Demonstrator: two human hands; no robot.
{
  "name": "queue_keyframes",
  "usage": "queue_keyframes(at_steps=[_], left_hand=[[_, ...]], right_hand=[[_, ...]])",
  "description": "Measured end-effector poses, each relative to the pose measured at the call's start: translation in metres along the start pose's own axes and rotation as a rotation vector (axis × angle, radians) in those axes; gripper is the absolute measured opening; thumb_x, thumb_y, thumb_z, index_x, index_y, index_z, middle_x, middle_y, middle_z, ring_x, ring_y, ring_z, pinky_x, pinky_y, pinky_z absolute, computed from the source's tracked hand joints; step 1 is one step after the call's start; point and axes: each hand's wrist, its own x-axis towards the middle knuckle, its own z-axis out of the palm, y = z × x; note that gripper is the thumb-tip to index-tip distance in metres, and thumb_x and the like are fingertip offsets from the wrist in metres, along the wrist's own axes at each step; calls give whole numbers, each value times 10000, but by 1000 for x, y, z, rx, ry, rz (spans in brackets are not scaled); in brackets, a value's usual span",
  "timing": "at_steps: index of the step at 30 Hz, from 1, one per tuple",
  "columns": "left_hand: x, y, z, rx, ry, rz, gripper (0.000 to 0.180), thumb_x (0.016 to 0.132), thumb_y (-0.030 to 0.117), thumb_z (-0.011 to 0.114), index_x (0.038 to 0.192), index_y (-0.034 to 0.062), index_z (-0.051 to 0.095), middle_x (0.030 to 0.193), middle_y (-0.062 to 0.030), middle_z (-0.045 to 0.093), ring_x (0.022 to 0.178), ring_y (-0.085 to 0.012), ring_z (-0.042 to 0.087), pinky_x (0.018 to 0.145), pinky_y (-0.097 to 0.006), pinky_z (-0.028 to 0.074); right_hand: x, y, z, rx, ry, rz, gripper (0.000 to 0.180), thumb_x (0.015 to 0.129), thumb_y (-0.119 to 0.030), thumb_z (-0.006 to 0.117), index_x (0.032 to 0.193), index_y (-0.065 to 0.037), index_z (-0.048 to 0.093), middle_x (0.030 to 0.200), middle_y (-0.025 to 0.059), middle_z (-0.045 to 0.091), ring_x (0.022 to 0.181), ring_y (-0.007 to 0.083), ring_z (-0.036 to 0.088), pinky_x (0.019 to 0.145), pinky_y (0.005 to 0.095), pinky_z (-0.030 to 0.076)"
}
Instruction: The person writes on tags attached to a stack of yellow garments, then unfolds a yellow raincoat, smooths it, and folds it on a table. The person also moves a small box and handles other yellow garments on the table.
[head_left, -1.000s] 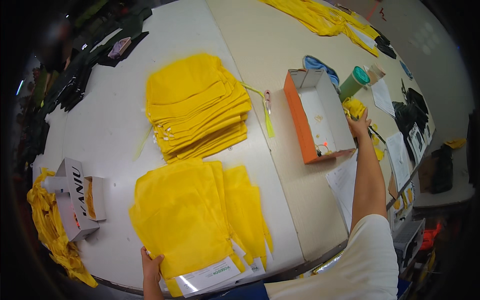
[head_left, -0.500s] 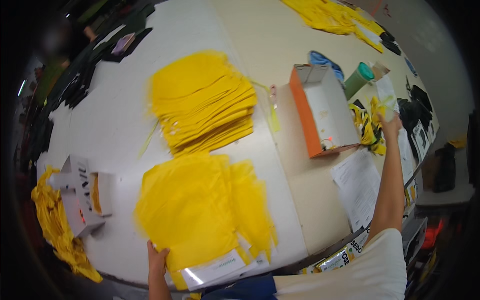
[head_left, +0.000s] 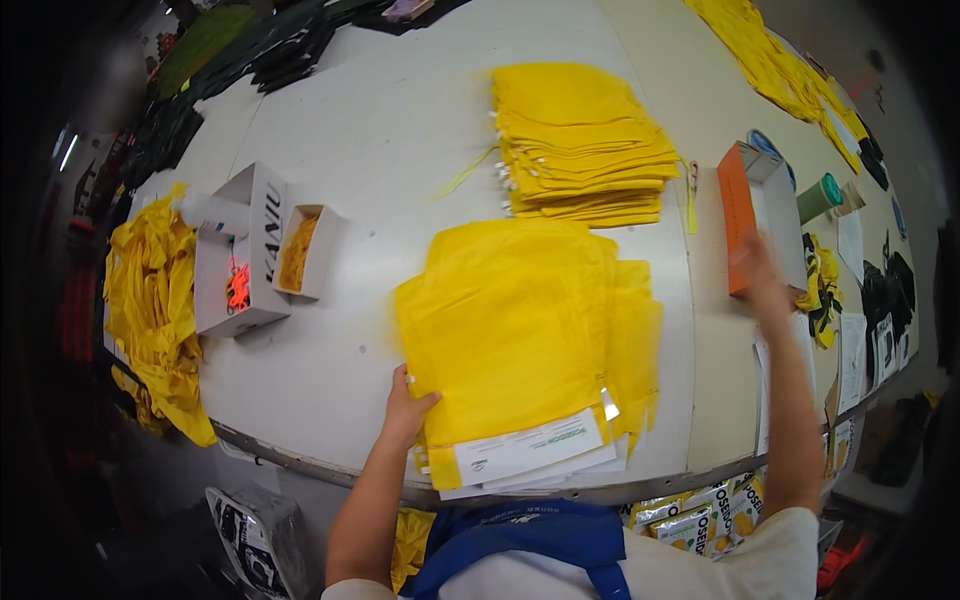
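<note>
In front of me a pile of flat yellow fabric pieces lies on the table, with white printed sheets showing at its near edge. My left hand grips the pile's left edge, thumb on top; its other fingers are partly hidden. On the right, my right hand, smeared by motion, is over the near end of an open orange and white box. Its fingers do not show clearly. A taller stack of folded yellow fabric stands just beyond the pile.
At left are a white box with an orange-red item inside, a small open box, and crumpled yellow fabric. A green cylinder and a yellow-black bundle lie right of the orange box. Yellow packets sit below the table edge.
The view has turned left, so things appear farther right. My right hand has come from the yellow-black bundle to the orange box's near end. My left hand stays at the pile's left edge.
</note>
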Motion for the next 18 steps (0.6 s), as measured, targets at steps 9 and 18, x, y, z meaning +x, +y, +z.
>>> queue_keyframes(at_steps=[9, 18], left_hand=[[-6, 26, -1, -100, -213, -61, 691, 781, -46, 642, 1357, 41, 270, 1260, -168, 488, 1177, -266, 499, 975, -361, 443], [-29, 5, -2, -133, -345, -140, 695, 795, -21, 668, 1349, 23, 251, 1279, -159, 493, 1179, -274, 511, 983, -373, 454]], right_hand=[[-106, 3, 170, 134, -134, 409, 785, 802, -292, 721, 1368, 78, 321, 1362, 254, 426, 1227, 334, 471, 1002, 394, 412], [-140, -41, 163, 585, -602, 485, 822, 735, 30, 690, 1415, -23, 232, 1344, 167, 472, 1234, 280, 481, 1025, 359, 417]])
